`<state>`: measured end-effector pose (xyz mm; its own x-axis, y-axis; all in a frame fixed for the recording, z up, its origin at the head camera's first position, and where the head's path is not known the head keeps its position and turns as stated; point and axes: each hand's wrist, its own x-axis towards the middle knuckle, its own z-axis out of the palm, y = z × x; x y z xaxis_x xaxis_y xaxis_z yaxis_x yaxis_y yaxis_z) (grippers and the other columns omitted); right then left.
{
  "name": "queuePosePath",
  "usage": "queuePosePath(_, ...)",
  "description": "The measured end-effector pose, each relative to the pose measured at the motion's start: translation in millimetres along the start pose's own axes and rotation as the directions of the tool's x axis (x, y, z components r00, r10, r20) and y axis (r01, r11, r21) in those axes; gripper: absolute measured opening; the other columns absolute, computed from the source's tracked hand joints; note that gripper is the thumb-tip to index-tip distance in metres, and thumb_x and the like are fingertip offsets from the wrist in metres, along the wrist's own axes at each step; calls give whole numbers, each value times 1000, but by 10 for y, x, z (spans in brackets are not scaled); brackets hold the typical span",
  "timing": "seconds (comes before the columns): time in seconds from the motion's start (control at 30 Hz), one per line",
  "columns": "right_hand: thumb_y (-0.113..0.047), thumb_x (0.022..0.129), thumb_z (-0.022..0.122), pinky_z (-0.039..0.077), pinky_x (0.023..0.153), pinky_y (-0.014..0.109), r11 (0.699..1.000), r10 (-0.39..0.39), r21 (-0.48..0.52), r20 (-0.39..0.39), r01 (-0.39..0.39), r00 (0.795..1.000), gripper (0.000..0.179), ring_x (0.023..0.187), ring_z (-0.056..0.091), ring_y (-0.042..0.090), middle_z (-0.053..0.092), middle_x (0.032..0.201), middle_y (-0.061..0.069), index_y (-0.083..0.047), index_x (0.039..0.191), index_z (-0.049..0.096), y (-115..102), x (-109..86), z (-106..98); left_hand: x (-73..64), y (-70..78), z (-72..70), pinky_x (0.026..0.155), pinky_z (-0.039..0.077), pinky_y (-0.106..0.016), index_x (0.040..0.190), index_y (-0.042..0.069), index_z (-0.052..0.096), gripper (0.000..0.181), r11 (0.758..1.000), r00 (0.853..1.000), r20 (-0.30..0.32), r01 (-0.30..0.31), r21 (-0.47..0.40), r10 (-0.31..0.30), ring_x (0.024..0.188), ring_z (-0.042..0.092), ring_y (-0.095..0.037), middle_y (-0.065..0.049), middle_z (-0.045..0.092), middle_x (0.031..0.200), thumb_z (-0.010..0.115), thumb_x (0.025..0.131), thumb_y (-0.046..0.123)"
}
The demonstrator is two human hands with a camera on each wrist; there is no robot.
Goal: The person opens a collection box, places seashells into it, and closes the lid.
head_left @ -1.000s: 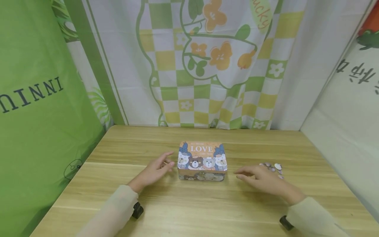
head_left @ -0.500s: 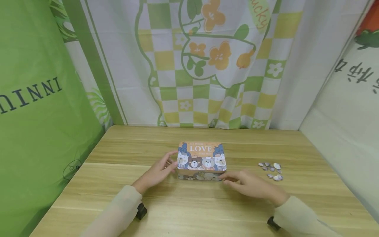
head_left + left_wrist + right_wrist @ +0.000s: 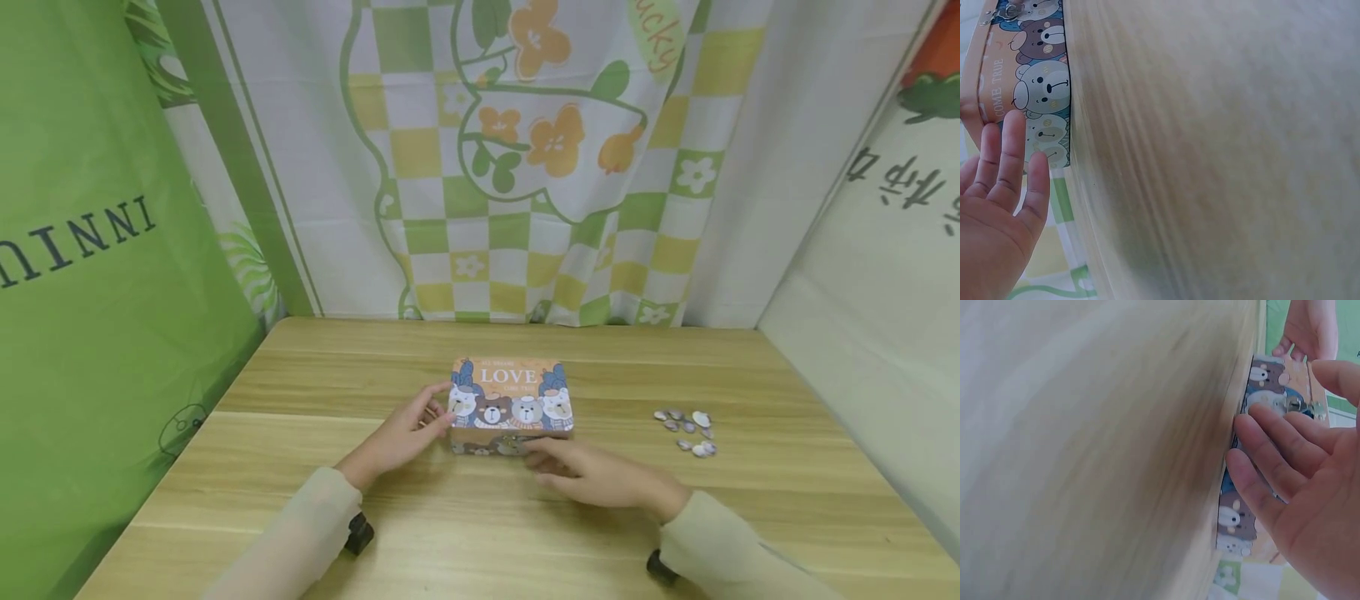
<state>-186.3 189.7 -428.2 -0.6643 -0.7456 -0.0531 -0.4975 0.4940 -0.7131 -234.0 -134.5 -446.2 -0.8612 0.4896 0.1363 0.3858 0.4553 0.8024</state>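
A rectangular tin box [image 3: 512, 396] with cartoon bears and the word LOVE on its lid stands closed on the wooden table [image 3: 360, 358]. My left hand [image 3: 401, 433] rests its fingertips against the box's left side; in the left wrist view its fingers are loosely extended. My right hand [image 3: 596, 475] is at the front face, fingers slightly bent beside the metal clasp [image 3: 1297, 405] in the right wrist view. Whether those fingers touch the box I cannot tell. Neither hand grips anything.
Several small seashells [image 3: 688, 427] lie loose on the table to the right of the box. A patterned curtain [image 3: 555, 167] hangs behind the table, a green cloth [image 3: 90, 350] at the left and a pale cloth [image 3: 870, 333] at the right.
My right hand has moved left from beside the seashells to the front of the box near the clasp. My left hand has moved in to the box's left side.
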Motion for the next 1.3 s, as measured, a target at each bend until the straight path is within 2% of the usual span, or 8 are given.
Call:
queuePosePath(0.13, -34, 106, 51, 48, 104, 43, 999, 6, 53, -1, -6, 1000, 55, 122, 57, 27, 59, 135, 11, -1, 149, 41, -4, 33, 32, -4, 14, -1, 86, 53, -35, 154, 11, 33, 57, 1000, 1000, 1, 1, 3, -1, 92, 62, -13, 0, 61, 104, 53, 106, 32)
queuePosePath(0.33, -26, 106, 51, 48, 103, 40, 992, 0, 124, -10, 1, 1000, 44, 118, 58, 21, 62, 128, 8, -2, 143, 46, 28, 60, 59, -7, 11, 1, 85, 54, -34, 154, 10, 34, 56, 1000, 1000, 0, -3, 17, 3, 94, 61, -13, 1, 61, 103, 54, 106, 31)
queuePosePath(0.43, -27, 107, 50, 49, 103, 37, 989, 22, 145, -4, -21, 1000, 41, 116, 60, 17, 64, 126, 4, -4, 140, 49, 16, 76, 74, -8, 9, 2, 85, 54, -33, 154, 10, 34, 56, 1000, 1000, 0, -5, 25, 5, 94, 61, -13, 1, 61, 103, 53, 106, 31)
queuePosePath(0.53, -28, 107, 49, 53, 95, 34, 979, 60, 197, -8, -57, 998, 35, 108, 64, 17, 68, 119, 3, -5, 134, 54, -19, 112, 92, -9, 9, -1, 85, 54, -34, 154, 10, 34, 56, 1000, 1000, -3, -7, 29, 7, 94, 61, -13, 2, 61, 103, 53, 106, 32)
queuePosePath(0.7, -26, 108, 46, 60, 78, 33, 959, 112, 270, -95, -83, 989, 32, 89, 70, 23, 72, 101, 6, -2, 114, 66, -77, 215, 129, -2, 1, -4, 85, 54, -34, 154, 10, 35, 57, 999, 1000, -4, -16, 33, 16, 93, 61, -13, 2, 61, 103, 53, 105, 33)
queuePosePath(0.9, -26, 107, 51, 60, 64, 37, 968, 147, 233, -209, -97, 967, 33, 75, 70, 23, 73, 85, 3, 0, 105, 72, -116, 280, 176, 7, -4, -7, 84, 54, -33, 153, 10, 36, 56, 1000, 1000, -3, -20, 23, 20, 92, 61, -13, 2, 61, 102, 54, 105, 33)
queuePosePath(1.2, -23, 106, 53, 60, 63, 39, 953, 144, 292, -226, -74, 963, 31, 73, 70, 25, 72, 82, 5, 2, 103, 71, -164, 286, 122, 8, 98, -39, 87, 52, -35, 152, 15, 42, 53, 999, 999, -30, 30, 21, -29, 97, 60, -17, 0, 62, 106, 53, 105, 36)
queuePosePath(1.3, -22, 106, 52, 60, 63, 39, 949, 142, 307, -228, -67, 963, 31, 72, 70, 26, 72, 82, 6, 4, 105, 70, -170, 293, 94, 27, 120, -59, 85, 54, -35, 150, 17, 45, 49, 1000, 999, -35, 25, 13, -25, 96, 62, -20, 1, 63, 106, 52, 105, 36)
